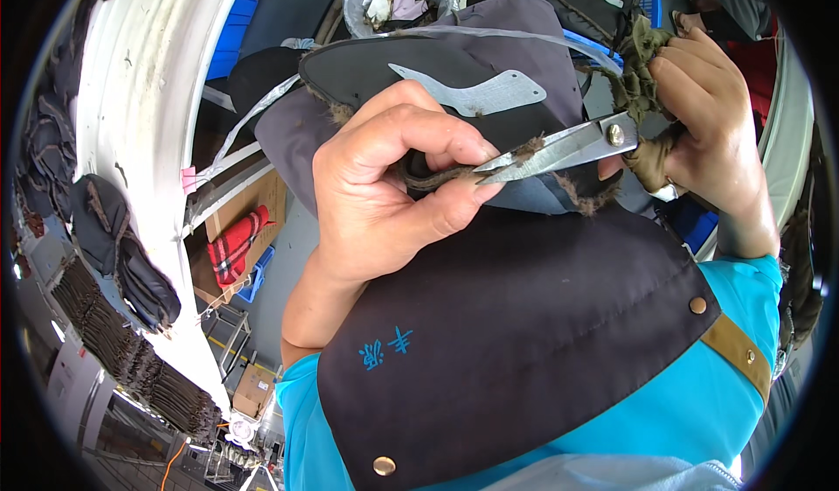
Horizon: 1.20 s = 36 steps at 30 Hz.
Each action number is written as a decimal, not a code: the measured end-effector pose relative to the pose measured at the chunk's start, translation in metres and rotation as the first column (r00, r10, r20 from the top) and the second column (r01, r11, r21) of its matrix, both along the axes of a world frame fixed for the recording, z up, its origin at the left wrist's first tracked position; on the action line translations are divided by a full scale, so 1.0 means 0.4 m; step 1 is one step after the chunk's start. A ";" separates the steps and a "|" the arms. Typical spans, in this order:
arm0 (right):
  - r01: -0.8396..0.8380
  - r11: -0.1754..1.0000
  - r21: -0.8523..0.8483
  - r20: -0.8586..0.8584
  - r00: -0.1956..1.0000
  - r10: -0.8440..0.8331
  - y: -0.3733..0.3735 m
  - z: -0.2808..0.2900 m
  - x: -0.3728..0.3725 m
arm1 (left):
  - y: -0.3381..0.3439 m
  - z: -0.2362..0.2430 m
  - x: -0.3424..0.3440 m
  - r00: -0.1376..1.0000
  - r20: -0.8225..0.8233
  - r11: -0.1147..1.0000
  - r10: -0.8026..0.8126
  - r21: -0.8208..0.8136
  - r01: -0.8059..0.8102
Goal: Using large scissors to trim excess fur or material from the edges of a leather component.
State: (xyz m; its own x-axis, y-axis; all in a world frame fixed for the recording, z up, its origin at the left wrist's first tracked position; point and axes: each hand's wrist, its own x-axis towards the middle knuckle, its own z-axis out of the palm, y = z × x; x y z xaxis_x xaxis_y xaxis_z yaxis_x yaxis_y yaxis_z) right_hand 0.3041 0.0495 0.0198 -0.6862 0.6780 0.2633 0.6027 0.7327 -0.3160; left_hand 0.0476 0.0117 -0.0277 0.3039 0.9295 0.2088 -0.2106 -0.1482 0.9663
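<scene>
1. The scissors (pixel 572 148) lie between my two hands, to the right of my left hand (pixel 371 196) and to the left of my right hand (pixel 706 111). Their long axis runs crosswise, slanting so that the tips sit a little nearer my body than the pivot does.

2. The tips are nearest my left hand: they reach into the small space between its thumb and forefinger. The pivot is on my right hand's side, near its thumb.

3. My left hand is bent in a pinch, thumb and forefinger closed about a dark, fuzzy-edged strip (pixel 437 177). My other left fingers curl behind; how they bear on it is hidden.

4. The strip runs leftward from the tips into my left hand, roughly in line with the scissors. Whether the blades touch it I cannot tell; they stand slightly apart, with a brown tuft (pixel 528 148) caught on them.

5. My right hand is clamped around the handle end, where green cloth (pixel 642 58) is bunched about the grips.

6. Beyond my left fingers a pale metal plate (pixel 494 96) lies on dark fabric (pixel 354 61). Another tuft (pixel 590 198) shows below the blades, on the side toward me.

7. My dark apron (pixel 524 299) spreads beneath both hands, and farther off stands a bin (pixel 353 10) with scraps in it.
</scene>
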 end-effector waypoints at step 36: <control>-0.436 0.066 -0.898 -0.409 0.768 -0.492 -0.068 -0.115 -0.108 | -0.034 0.046 -0.041 0.802 -0.411 0.622 0.434 0.780 0.063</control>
